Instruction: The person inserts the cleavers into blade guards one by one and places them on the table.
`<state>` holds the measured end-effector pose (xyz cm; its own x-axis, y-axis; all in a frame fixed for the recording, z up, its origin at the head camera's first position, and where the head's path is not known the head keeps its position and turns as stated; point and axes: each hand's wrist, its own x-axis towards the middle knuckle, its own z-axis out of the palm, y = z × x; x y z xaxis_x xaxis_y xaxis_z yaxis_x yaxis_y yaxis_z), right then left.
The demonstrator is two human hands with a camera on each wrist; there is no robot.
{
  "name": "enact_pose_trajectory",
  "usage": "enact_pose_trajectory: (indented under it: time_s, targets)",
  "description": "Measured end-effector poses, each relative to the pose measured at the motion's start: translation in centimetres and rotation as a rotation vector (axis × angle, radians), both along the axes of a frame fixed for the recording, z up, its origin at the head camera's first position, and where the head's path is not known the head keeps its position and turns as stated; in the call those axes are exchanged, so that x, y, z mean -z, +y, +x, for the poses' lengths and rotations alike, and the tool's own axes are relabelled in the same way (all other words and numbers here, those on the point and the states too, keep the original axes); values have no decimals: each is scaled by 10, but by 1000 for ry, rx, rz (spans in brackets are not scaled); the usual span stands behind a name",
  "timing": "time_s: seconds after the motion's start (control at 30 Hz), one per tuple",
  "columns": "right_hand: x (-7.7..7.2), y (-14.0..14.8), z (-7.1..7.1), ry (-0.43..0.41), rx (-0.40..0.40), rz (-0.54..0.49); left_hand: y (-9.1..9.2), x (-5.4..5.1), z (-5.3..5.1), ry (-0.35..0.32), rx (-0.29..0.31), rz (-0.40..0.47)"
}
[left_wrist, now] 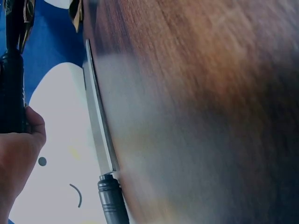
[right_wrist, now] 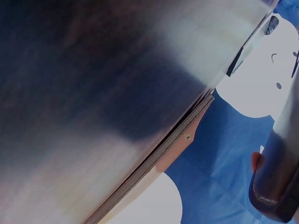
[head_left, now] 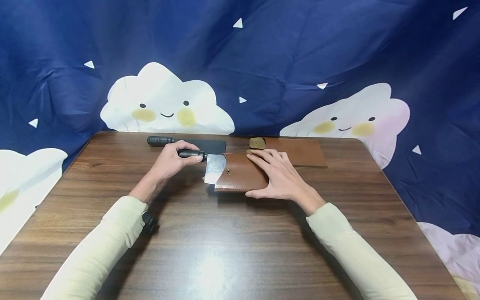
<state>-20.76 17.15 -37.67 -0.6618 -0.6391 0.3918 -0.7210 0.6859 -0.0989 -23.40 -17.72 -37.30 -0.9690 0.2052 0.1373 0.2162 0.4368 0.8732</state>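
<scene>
At the centre of the head view we see a cleaver (head_left: 215,168), its blade partly inside a brown sheath (head_left: 243,175). Left of centre, our left hand (head_left: 170,161) pinches the black handle (head_left: 191,154) between thumb and fingers; right of centre, our right hand (head_left: 280,177) grips the sheath, thumb at its lower edge. Behind, we have a second cleaver (head_left: 211,146) at upper left of the tabletop (head_left: 168,250) and another brown sheath (head_left: 305,153) at upper right, before a blue cloth (head_left: 270,50) with smiling clouds.

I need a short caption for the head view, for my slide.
Left hand pinches a black-handled metal cleaver partly inside a brown leather sheath held by the right hand.
</scene>
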Motion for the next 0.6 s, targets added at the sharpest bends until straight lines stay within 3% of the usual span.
enact_pose_trajectory:
  time_s: [0.6]
  targets:
    - [-1, -2, -1, -11, 9, 1, 8, 1, 0, 17, -26, 15]
